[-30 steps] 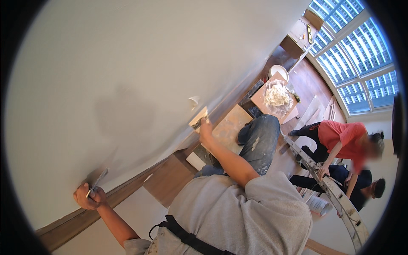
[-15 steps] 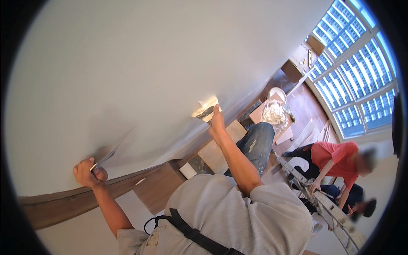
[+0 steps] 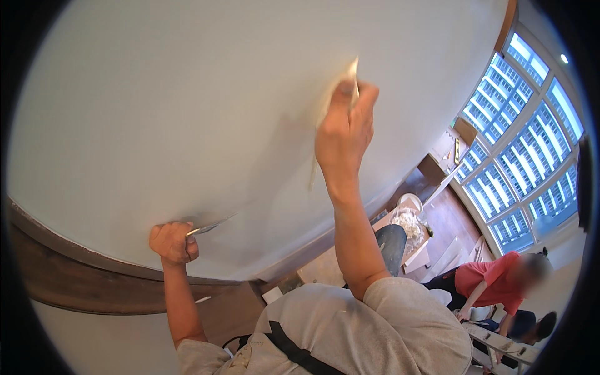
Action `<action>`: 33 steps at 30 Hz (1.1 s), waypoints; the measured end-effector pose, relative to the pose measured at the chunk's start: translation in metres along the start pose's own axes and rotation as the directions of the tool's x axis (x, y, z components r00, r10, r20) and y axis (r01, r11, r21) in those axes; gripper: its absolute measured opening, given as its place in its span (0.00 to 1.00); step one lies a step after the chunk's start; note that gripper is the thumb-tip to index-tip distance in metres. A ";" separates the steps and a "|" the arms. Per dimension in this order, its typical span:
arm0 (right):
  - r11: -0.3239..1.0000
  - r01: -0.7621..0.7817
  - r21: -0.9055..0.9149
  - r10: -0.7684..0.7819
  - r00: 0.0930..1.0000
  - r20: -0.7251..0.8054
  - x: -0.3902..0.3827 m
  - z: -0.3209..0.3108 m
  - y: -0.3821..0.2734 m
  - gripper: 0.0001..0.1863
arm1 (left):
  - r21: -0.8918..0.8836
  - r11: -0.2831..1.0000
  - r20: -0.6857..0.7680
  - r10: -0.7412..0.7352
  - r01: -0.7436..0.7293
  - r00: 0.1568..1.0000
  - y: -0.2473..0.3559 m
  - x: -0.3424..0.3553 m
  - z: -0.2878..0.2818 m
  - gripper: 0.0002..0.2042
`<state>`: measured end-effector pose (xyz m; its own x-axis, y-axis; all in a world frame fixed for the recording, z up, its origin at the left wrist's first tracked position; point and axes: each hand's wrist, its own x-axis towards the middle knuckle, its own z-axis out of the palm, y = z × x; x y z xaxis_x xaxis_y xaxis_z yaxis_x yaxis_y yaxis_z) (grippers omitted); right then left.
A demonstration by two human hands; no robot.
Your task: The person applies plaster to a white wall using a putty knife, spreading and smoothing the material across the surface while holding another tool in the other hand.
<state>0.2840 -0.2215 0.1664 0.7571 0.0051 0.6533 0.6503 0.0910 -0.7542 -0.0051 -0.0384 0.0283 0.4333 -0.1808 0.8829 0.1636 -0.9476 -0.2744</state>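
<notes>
Low by the pale wall (image 3: 156, 112), my left hand (image 3: 174, 242) is closed round the handle of a putty knife (image 3: 210, 227). Its thin blade points to the right, just off the wall or touching it; I cannot tell which. Higher up and to the right, my right hand (image 3: 345, 134) grips a second putty knife (image 3: 355, 78) at the wall surface. This one shows nearly edge-on, and the fingers hide most of it. A thin cream-coloured streak of filler (image 3: 313, 170) runs down the wall below that hand.
Brown skirting (image 3: 94, 287) runs along the wall's foot. A heap of white filler (image 3: 409, 226) lies on a board, beside a round bucket (image 3: 410, 201). At the right, a person in a red shirt (image 3: 484, 281) leans over a metal ladder (image 3: 500, 340), with another person beside. Large windows (image 3: 525, 137) stand beyond.
My right hand has risen far up the wall with its putty knife, which turned from flat to edge-on. My left hand has shifted right and slightly up, still holding its knife.
</notes>
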 end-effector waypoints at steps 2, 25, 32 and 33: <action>0.983 0.111 -0.146 -0.115 0.993 -0.017 0.021 0.011 -0.045 0.29 | 0.005 1.000 -0.015 0.006 -0.005 1.000 0.001 0.003 0.001 0.09; 0.063 0.873 -0.484 -0.939 0.216 0.268 0.119 -0.023 -0.093 0.11 | -0.083 0.996 -0.015 -0.015 0.014 1.000 0.002 0.005 -0.004 0.05; 0.381 0.836 -0.395 -0.780 0.520 0.348 0.022 -0.044 0.047 0.24 | -0.075 0.997 -0.039 -0.035 0.032 0.999 0.004 0.001 0.005 0.06; 0.436 0.812 -0.389 -0.730 0.572 0.375 0.001 -0.047 0.069 0.25 | -0.058 0.998 -0.009 -0.040 0.039 0.999 0.003 -0.003 0.004 0.07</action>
<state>0.3331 -0.2625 0.1121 -0.0655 0.3100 0.9485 0.9224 -0.3439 0.1760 -0.0020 -0.0397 0.0232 0.4185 -0.1452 0.8965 0.1285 -0.9677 -0.2168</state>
